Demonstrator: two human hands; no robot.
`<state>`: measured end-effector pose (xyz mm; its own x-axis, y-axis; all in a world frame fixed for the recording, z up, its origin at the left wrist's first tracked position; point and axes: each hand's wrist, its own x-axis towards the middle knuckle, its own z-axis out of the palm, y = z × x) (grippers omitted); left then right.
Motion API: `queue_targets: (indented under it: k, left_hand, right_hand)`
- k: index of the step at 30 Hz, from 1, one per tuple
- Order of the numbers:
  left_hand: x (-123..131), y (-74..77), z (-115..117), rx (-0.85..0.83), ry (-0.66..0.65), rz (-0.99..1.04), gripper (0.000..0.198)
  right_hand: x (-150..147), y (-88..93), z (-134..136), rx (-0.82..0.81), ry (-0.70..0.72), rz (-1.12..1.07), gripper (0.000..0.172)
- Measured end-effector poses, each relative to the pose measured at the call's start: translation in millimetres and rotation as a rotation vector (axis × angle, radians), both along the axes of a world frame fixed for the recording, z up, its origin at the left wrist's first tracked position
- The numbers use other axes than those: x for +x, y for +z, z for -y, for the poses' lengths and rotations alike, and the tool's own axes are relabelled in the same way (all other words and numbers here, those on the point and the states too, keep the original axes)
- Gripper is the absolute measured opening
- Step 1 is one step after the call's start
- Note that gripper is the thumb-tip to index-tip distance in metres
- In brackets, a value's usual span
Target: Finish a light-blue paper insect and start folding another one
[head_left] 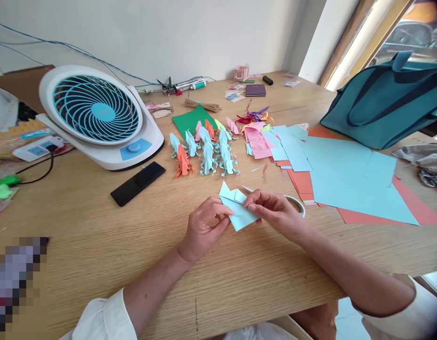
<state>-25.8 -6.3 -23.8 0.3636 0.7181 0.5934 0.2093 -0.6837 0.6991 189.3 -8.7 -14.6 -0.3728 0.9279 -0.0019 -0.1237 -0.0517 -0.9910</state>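
A folded light blue paper [239, 218] with pointed corners is held a little above the table between my two hands. My left hand [207, 226] pinches its left edge with thumb and fingers. On the right edge, the thumb and fingers of my right hand [275, 210] are closed on the same paper. Scissors [296, 204] lie partly hidden behind my right hand. Beyond the paper stand several folded light blue paper figures [207, 153], with an orange figure [183, 163] at their front left and pink ones behind.
A white and blue fan [98, 111] stands at the left, with a black phone [138, 183] before it. A green sheet [192, 122] lies behind the figures. Large blue sheets [349, 170] over orange ones spread at the right, near a teal bag [377, 104]. A power strip [37, 149] is far left.
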Motion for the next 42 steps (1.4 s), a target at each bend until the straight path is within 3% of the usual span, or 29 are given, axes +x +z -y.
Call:
queue_targets:
  k: [5,8,13,20,26,33,42]
  left_hand:
    - [-2,-5.5,1,-0.091,0.026,0.130,0.017]
    - [-2,-5.9,3,-0.155,0.037,0.166,0.015]
    - [1,-2.6,5,-0.147,0.028,0.151,0.014]
    - [2,-0.3,6,-0.108,0.010,0.149,0.016]
    - [2,0.2,8,-0.143,0.005,0.197,0.007]
    - [10,0.8,14,-0.297,0.042,0.299,0.006]
    - [22,5.8,17,-0.520,0.191,0.249,0.015]
  right_hand:
    - [13,2.5,3,0.043,0.108,-0.008,0.024]
    - [16,6.5,5,0.217,0.138,0.093,0.020]
    - [12,2.5,7,0.548,-0.008,0.344,0.014]
    - [10,-3.2,6,0.729,-0.102,0.344,0.018]
    - [8,-2.1,7,0.722,-0.121,0.303,0.011]
    - [5,-3.3,8,0.656,-0.158,0.257,0.007]
    - [-11,-8.2,10,0.467,-0.313,0.153,0.006]
